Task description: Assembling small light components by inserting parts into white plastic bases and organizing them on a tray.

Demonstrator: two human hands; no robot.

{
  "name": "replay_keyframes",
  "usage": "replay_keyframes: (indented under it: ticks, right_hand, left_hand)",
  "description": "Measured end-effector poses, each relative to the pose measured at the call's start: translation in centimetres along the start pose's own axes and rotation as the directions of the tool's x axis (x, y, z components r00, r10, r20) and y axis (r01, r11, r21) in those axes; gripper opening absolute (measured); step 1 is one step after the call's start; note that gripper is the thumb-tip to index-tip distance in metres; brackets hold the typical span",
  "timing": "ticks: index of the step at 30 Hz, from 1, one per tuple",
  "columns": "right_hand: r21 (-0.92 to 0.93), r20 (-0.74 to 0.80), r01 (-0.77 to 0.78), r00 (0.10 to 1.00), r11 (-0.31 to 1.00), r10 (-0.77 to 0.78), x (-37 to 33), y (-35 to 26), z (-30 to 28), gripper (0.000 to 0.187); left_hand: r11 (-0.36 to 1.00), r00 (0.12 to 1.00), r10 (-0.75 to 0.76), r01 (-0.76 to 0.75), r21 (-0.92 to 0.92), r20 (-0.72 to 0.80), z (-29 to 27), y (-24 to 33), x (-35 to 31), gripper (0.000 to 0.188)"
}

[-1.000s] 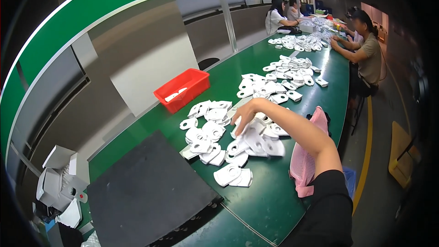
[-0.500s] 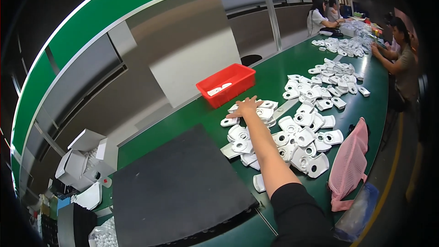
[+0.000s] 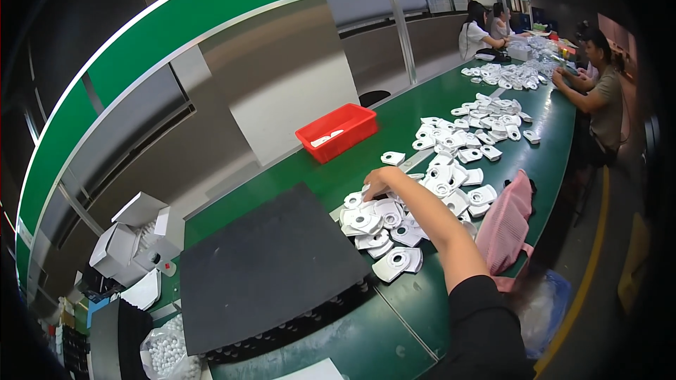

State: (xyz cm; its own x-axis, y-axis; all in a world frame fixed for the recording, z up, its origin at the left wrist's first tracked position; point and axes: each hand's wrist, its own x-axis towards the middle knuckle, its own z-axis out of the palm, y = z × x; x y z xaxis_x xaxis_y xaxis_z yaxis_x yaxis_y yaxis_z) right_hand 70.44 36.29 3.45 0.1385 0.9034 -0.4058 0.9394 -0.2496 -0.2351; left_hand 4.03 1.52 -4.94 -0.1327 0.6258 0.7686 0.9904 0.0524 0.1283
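Observation:
My right hand [image 3: 380, 179] reaches in from the lower right, palm down over a heap of flat white plastic parts. Its fingers bend down onto the heap, apart from each other and partly hidden, and seem to grip nothing. Close below the hand lie several white parts [image 3: 389, 219], each with one rounded end and a round hole; some overlap. One lone part [image 3: 393, 158] rests just beyond the hand. My left hand does not show.
A black foam slab [image 3: 271, 274] lies left of the heap. Beyond stands a red bin [image 3: 336, 132] with a few white pieces. A pink mesh bag [image 3: 505, 222] rests at the table's right edge. More white parts [image 3: 486, 116] spread toward people seated farther along the green table.
My right hand has pulled back toward me, its spread fingers now bent. White parts under it have slid nearer and bunched beside the black slab. The view has also shifted.

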Motion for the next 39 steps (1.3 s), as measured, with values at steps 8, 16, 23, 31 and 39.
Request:
replay_keyframes:
  ticks: [8, 16, 23, 31, 39]
  right_hand:
    - [-0.221, -0.682, 0.074, 0.701, 0.972, -0.208, -10.6, 0.6, 0.4, 0.025]
    - [-0.115, -0.919, 0.565, 0.252, 0.817, -0.303, -30.5, -3.6, 9.0, 0.032]
    - [0.020, -0.733, 0.623, 0.541, 0.782, -0.413, -37.5, -8.6, 20.2, 0.034]
    - [-0.073, -0.707, 0.550, 0.560, 0.832, -0.432, -34.7, -9.4, 21.6, 0.025]
    - [0.034, -0.624, 0.396, 0.725, 0.918, -0.290, -33.2, -10.2, 20.7, 0.037]
  left_hand:
    - [0.999, 0.993, -0.038, 0.038, -0.003, 0.110, -1.9, 1.6, 0.6, 0.037]
    - [0.962, 0.972, -0.219, 0.230, -0.150, 0.087, -1.6, 1.4, 0.3, 0.043]
    - [0.950, 0.990, -0.141, 0.139, -0.281, 0.013, -1.3, 1.3, 1.0, 0.039]
    - [0.901, 0.995, 0.069, -0.095, -0.423, -0.077, -2.2, -0.9, 8.0, 0.027]
    - [0.929, 0.876, 0.337, -0.250, -0.273, 0.345, 2.9, -3.8, 15.0, 0.025]
